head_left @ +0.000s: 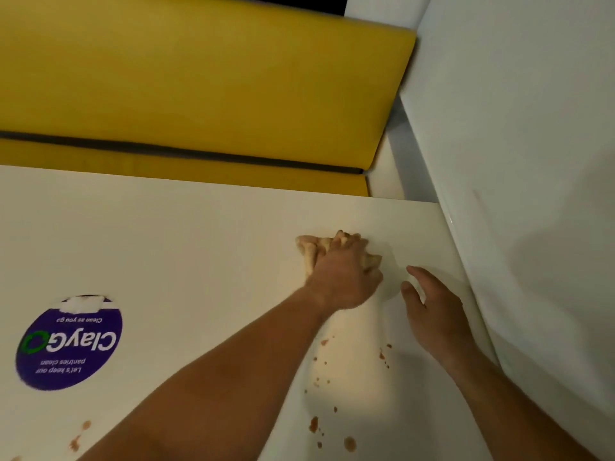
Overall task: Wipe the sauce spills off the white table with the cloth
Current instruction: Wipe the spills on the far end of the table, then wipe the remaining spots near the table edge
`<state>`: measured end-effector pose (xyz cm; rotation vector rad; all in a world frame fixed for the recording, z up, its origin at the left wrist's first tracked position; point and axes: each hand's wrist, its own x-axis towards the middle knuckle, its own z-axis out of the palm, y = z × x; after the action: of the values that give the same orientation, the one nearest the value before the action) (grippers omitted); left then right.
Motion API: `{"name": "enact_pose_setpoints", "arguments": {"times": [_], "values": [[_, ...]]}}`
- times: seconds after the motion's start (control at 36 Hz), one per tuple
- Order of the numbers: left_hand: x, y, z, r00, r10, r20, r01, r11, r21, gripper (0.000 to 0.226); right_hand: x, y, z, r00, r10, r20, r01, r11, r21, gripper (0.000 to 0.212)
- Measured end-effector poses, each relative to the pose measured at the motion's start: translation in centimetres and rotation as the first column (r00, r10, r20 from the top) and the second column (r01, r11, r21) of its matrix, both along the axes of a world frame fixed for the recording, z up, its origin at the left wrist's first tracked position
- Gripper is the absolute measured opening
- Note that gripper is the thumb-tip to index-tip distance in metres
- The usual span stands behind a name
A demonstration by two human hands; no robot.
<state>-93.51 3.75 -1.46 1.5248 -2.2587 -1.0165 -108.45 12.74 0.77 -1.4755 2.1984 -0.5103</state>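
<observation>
Left hand [346, 271]: fingers curled over and gripping a bunched cloth [307, 249], pressing it onto the white table [199, 244] towards the far right of the top.

Right hand [432, 311]: just right of the left hand, near the table's right edge. Fingers loosely spread and slightly bent, holding nothing. Contact with the table surface cannot be confirmed.

Cloth: crumpled into a wad, long axis roughly left to right. One end protrudes on the left of the knuckles, the other on the right. Colour is pale tan; the image is too blurred to show any staining.

Sauce spills [314, 424]: reddish-brown spots and smears scattered on the near side of the cloth, between the two forearms. Further blotches lie at the near left edge [78, 439].

Other items: round purple sticker [70, 341] on the left of the table; yellow bench cushions [199, 78] beyond the far edge; white wall [532, 161] on the right.
</observation>
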Motion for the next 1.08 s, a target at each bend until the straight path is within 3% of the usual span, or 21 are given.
{"name": "enact_pose_setpoints", "arguments": {"times": [0.08,0.14,0.19,0.28,0.33,0.44,0.58,0.72,0.89,0.97,1.08], "values": [[4.2,-0.9,1.8,0.928,0.123,-0.353,-0.096,0.991,0.092,0.035,1.8,-1.8,-0.1,0.998,0.022,-0.052,-0.026,0.996,-0.086,0.041],[7.4,-1.4,2.7,0.908,0.186,-0.376,-0.177,0.983,0.057,0.029,3.5,-3.2,-0.1,0.99,0.094,-0.102,-0.106,0.987,-0.12,0.045],[10.9,-2.1,2.6,0.935,0.184,-0.302,-0.219,0.972,-0.086,0.03,5.4,-4.8,-0.1,0.967,0.222,-0.128,-0.234,0.968,-0.09,0.052],[15.9,-3.0,1.0,0.989,0.134,-0.059,-0.144,0.964,-0.224,0.053,8.1,-6.8,-1.1,0.891,0.407,-0.203,-0.393,0.913,0.108,0.065],[19.0,-3.1,0.0,0.984,0.154,0.09,-0.126,0.959,-0.254,0.063,9.2,-7.7,-2.2,0.86,0.421,-0.287,-0.371,0.903,0.215,0.076],[23.7,-2.9,-1.3,0.951,0.168,0.259,-0.09,0.954,-0.287,0.065,11.7,-8.7,-3.5,0.897,0.302,-0.323,-0.223,0.94,0.26,0.092],[26.0,-2.3,-2.1,0.935,0.147,0.324,-0.056,0.96,-0.275,0.062,13.6,-8.6,-5.0,0.841,0.213,-0.497,-0.145,0.974,0.172,0.069],[26.8,-2.2,-2.8,0.94,0.117,0.319,-0.027,0.962,-0.272,0.053,13.7,-7.6,-5.3,0.841,0.222,-0.494,-0.192,0.975,0.112,0.062],[27.0,-2.0,-3.2,0.94,0.127,0.318,-0.054,0.972,-0.231,0.071,11.1,-7.1,-5.0,0.801,0.366,-0.473,-0.362,0.926,0.104,0.055],[27.3,-1.5,-3.2,0.939,0.126,0.32,-0.057,0.974,-0.218,0.074,10.3,-7.6,-5.1,0.808,0.332,-0.487,-0.287,0.943,0.167,0.055],[27.3,-1.0,-2.9,0.937,0.128,0.325,-0.066,0.978,-0.196,0.079,12.6,-7.7,-5.6,0.853,0.191,-0.486,-0.178,0.981,0.073,0.044]]}}
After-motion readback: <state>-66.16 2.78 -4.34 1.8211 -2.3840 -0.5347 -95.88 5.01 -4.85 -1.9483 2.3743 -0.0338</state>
